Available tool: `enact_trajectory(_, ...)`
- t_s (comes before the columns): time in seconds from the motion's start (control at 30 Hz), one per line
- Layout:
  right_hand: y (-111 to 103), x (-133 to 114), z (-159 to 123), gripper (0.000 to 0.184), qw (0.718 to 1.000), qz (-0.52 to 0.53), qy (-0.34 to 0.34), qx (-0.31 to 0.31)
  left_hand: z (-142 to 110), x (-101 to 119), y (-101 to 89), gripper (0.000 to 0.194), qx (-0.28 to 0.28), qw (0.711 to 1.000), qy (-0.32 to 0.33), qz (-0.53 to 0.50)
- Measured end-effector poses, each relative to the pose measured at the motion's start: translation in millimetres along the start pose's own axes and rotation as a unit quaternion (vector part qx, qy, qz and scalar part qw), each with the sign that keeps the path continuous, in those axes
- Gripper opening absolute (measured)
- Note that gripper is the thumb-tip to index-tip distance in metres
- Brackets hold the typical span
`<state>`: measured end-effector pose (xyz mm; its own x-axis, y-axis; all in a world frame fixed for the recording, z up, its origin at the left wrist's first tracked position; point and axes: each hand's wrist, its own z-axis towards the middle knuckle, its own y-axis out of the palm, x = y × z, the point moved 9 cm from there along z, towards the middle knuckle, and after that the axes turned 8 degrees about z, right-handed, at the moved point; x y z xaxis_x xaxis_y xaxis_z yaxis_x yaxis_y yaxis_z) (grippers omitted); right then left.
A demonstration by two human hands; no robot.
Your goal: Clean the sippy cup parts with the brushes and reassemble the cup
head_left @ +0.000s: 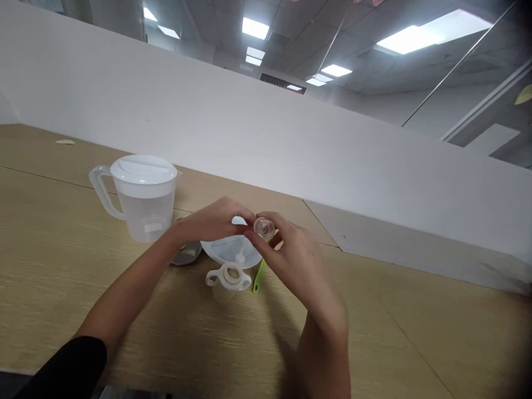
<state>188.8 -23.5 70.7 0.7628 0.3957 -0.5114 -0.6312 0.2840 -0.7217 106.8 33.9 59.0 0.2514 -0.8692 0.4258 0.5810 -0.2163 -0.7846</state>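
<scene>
A small clear round piece, seemingly a bottle nipple (264, 228), is held up above the table. Thumb and fingers of my right hand (297, 257) are closed around it from the right. My left hand (222, 219) reaches in from the left, its fingertips pinched at the piece's near-left edge. Below them stands a baby bottle (226, 291) with two side handles and an uncovered mouth. Just behind it is a translucent white dish (214, 254), with a small white spoon-like piece (240, 257) at its near side. A green handle (258, 278) sticks out beside the dish.
A lidded clear pitcher (145, 213) stands at the left, its handle facing left. Partly behind my left wrist lies a round grey metal item (188, 255). A white partition (249, 133) runs along the table's back, and a pale flat scrap (65, 142) lies far left.
</scene>
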Motion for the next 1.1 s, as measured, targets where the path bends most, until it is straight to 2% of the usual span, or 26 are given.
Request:
enact_trajectory(0.2,0.1,-0.8,-12.9,0.029,0.999,-0.034,0.015,-0.034,-2.6,17.6,10.3,0.015,-0.046,0.999,0.01,-0.022)
enact_trajectory(0.43,6.5,4.9,-12.9,0.034,0.993,-0.081,0.02,-0.079,-2.5,13.8,20.1,0.013,-0.064,0.998,-0.007,-0.006)
enact_trajectory(0.8,9.9,3.3,-13.2,0.032,0.99,-0.102,0.019,-0.09,-5.3,14.3,20.7,0.014,-0.094,0.996,0.002,-0.01)
enact_trajectory(1.1,10.3,3.2,-13.9,0.035,0.989,-0.111,0.026,-0.09,-5.4,15.3,18.1,0.013,-0.086,0.996,0.001,-0.007)
